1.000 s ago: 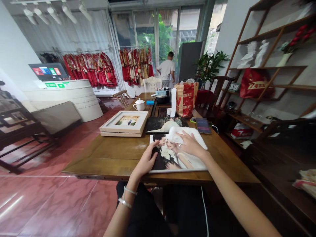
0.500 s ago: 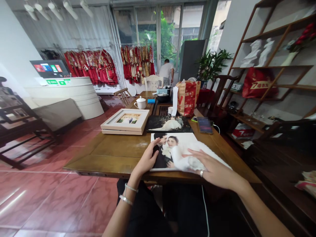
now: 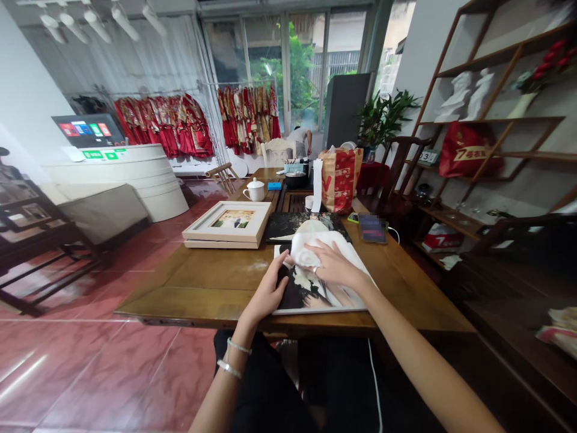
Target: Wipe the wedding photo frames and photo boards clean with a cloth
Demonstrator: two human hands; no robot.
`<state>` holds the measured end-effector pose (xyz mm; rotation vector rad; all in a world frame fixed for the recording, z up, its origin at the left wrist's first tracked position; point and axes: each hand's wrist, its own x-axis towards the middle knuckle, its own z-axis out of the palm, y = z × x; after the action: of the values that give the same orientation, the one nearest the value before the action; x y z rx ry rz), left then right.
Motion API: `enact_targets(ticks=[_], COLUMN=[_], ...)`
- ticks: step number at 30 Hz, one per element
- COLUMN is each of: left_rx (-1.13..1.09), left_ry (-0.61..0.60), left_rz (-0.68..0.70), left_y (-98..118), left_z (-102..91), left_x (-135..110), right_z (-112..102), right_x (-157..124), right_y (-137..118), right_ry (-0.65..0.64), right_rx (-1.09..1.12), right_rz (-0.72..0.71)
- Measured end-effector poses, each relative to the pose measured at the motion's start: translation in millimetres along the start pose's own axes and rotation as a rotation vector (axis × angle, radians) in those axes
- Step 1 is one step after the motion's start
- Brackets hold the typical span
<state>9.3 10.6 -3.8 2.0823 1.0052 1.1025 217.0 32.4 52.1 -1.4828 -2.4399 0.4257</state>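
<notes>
A photo panel (image 3: pixel 351 296) printed with a couple's portrait lies flat near the table's front edge. My left hand (image 3: pixel 270 285) rests at its left edge, fingers stretched out and thumb apart, not wrapped round it. Under the fingers of my right hand (image 3: pixel 336 264) a bunched white cloth (image 3: pixel 303 246) is pressed onto the upper part of the panel. The cloth hides the portrait's faces. Just behind lies a second, dark photo panel (image 3: pixel 280 225), partly overlapped in view by the cloth.
White picture frames (image 3: pixel 193 234) are stacked left on the wooden table (image 3: pixel 202 288). Farther back stand a lidded white cup (image 3: pixel 256 191) and a red-and-tan paper bag (image 3: pixel 343 180). A phone (image 3: pixel 373 228) with a cable lies right. Another person (image 3: pixel 301 137) bends near the window.
My right hand has swept the cloth up and left across the panel, from its lower right to the upper middle. My left hand has stayed at the left edge. The person behind has bent lower.
</notes>
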Motion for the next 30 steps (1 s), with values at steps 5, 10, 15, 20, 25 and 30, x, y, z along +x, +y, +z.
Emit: enact_targets(ticks=[5, 10, 15, 20, 25, 30], left_rx=[-0.006, 0.006, 0.024, 0.045, 0.037, -0.007], left_ry=[-0.011, -0.034, -0.040, -0.076, -0.092, -0.058], left_rz=[0.017, -0.016, -0.020, -0.014, -0.030, -0.070], left_y=[-1, 2, 3, 0, 1, 1], left_z=[0.4, -0.6, -0.7, -0.5, -1.3, -0.4], left_x=[0, -1, -1, 0, 1, 0], right_z=[3, -8, -16, -20, -10, 5], right_x=[-38, -84, -100, -61, -17, -47], right_y=[-22, -22, 12, 50, 40, -2], right_ry=[-0.055, -0.088, -0.032, 0.065, 0.085, 0.014], right_rx=[0.028, 0.048, -0.014, -0.057, -0.074, -0.034], right_rz=[-0.139, -0.162, 0.076, 0.240, 0.161, -0.099])
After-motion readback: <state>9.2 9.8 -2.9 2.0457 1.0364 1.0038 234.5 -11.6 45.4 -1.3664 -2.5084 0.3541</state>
